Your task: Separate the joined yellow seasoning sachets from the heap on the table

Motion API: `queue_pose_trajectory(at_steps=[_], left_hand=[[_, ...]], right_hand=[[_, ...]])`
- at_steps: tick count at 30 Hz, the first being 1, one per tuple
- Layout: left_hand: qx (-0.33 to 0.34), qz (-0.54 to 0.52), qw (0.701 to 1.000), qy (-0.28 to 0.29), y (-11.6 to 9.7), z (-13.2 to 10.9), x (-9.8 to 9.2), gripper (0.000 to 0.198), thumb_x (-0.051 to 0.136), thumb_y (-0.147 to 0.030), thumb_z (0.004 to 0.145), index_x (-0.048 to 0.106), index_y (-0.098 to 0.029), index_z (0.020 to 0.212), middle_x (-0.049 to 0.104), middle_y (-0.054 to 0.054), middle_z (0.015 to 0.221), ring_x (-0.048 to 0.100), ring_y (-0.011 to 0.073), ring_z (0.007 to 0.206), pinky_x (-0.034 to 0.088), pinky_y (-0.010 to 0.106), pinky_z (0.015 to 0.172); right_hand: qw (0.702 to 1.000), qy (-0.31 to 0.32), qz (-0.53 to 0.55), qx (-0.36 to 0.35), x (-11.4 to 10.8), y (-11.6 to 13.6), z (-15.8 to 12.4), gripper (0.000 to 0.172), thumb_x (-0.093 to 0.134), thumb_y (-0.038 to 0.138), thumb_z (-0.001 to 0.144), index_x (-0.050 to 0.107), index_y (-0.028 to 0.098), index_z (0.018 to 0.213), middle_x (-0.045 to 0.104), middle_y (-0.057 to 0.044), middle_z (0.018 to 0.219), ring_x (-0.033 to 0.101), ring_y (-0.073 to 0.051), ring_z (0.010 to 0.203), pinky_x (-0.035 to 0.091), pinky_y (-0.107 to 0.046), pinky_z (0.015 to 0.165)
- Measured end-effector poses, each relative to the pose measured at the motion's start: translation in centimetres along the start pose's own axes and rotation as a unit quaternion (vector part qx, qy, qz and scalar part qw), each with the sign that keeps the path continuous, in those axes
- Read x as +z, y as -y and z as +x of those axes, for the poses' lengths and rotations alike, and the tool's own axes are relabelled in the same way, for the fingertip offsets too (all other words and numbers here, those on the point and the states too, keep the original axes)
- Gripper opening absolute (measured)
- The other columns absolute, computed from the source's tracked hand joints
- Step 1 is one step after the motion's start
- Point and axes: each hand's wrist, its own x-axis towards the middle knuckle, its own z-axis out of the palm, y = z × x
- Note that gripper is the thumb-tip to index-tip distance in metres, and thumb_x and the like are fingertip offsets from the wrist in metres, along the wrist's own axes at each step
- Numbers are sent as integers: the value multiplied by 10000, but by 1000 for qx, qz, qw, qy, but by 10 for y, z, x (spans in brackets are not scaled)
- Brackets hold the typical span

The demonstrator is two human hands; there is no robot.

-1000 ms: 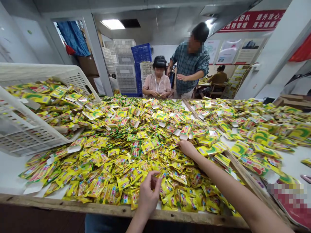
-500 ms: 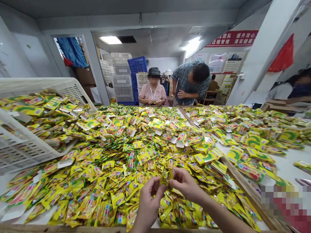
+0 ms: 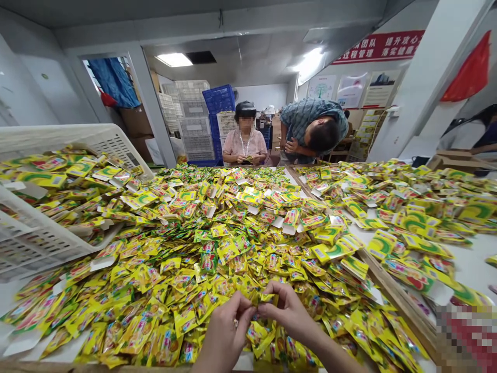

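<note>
Head view had the table's wooden front edge along the bottom, a wooden divider slanting away right of the hands, and a tilted white crate far left. Heaped packets crowded the surface between, leaving room chiefly above them; bare white tabletop showed beyond the divider. Left hand and right hand nearly met, thumbs and forefingers pinched on a small yellow packet, which sat between their fingertips, partly hidden.

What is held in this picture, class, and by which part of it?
The left hand and right hand seem to pinch a small yellow plastic packet between them; which edges they grip is hidden.
</note>
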Motion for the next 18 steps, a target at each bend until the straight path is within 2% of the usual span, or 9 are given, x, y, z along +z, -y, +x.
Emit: queue_pose_trajectory(at_steps=[2, 5, 7, 8, 9, 11, 13, 15, 18], left_hand=[[31, 25, 999, 35, -4, 2, -2, 188, 472, -248, 870, 511, -207, 691, 585, -22, 589, 529, 114, 518, 374, 192, 513], [57, 57, 988, 128, -11, 12, -8, 166, 471, -198, 861, 532, -206, 707, 612, -17, 622, 542, 118, 542, 378, 196, 521], [53, 82, 976, 195, -15, 29, -14, 170, 485, -214, 873, 565, -212, 722, 633, -22, 642, 562, 121, 567, 392, 198, 537], [46, 110, 972, 203, -16, 41, -16, 174, 488, -238, 884, 583, -218, 740, 646, -24, 664, 578, 125, 593, 408, 200, 558], [38, 149, 969, 194, -16, 56, -17, 165, 495, -266, 890, 603, -225, 773, 666, -17, 713, 602, 136, 649, 429, 209, 599], [15, 256, 960, 112, -11, 86, -17, 123, 539, -308, 874, 625, -225, 901, 690, 31, 896, 628, 186, 846, 461, 265, 744], [-12, 314, 948, 57, -2, 112, -12, 228, 639, -249, 799, 617, -184, 1016, 661, 120, 1039, 589, 277, 1014, 439, 377, 862], [-25, 328, 943, 51, 9, 129, -6, 251, 646, -120, 752, 632, -156, 999, 661, 152, 1003, 583, 314, 1022, 425, 429, 878], [-10, 314, 947, 64, 18, 137, -5, 208, 554, -51, 774, 662, -172, 904, 676, 121, 908, 603, 286, 966, 426, 420, 879]], right_hand=[[1000, 10, -20, -12, -4, 0, -3, 367, 776, 465, 608, 584, 190, 758, 577, 21, 724, 531, -114, 605, 453, -231, 567], [993, 45, -101, -45, -12, 4, -9, 300, 743, 402, 669, 696, 201, 887, 684, -42, 863, 609, -172, 728, 486, -272, 652], [988, 40, -132, -63, -17, 8, -9, 242, 721, 385, 697, 736, 209, 862, 718, -55, 837, 635, -208, 780, 498, -305, 704], [989, 22, -128, -64, -20, 10, -7, 233, 711, 396, 705, 743, 208, 838, 722, -53, 791, 643, -212, 751, 504, -312, 687], [992, -6, -112, -62, -23, 12, -5, 244, 704, 416, 708, 744, 203, 822, 720, -50, 749, 644, -209, 707, 510, -312, 651], [993, -85, -58, -63, -29, 15, 0, 299, 709, 459, 692, 735, 185, 812, 713, -52, 717, 642, -203, 654, 518, -308, 603], [982, -172, -7, -75, -36, 17, 5, 362, 745, 494, 638, 720, 169, 797, 713, -60, 734, 645, -204, 667, 527, -314, 621], [968, -232, 12, -91, -42, 17, 8, 413, 776, 507, 586, 711, 168, 812, 717, -67, 792, 647, -209, 729, 531, -324, 683], [961, -258, 15, -95, -46, 14, 11, 460, 775, 524, 576, 697, 173, 863, 715, -68, 842, 643, -207, 772, 529, -331, 712]])
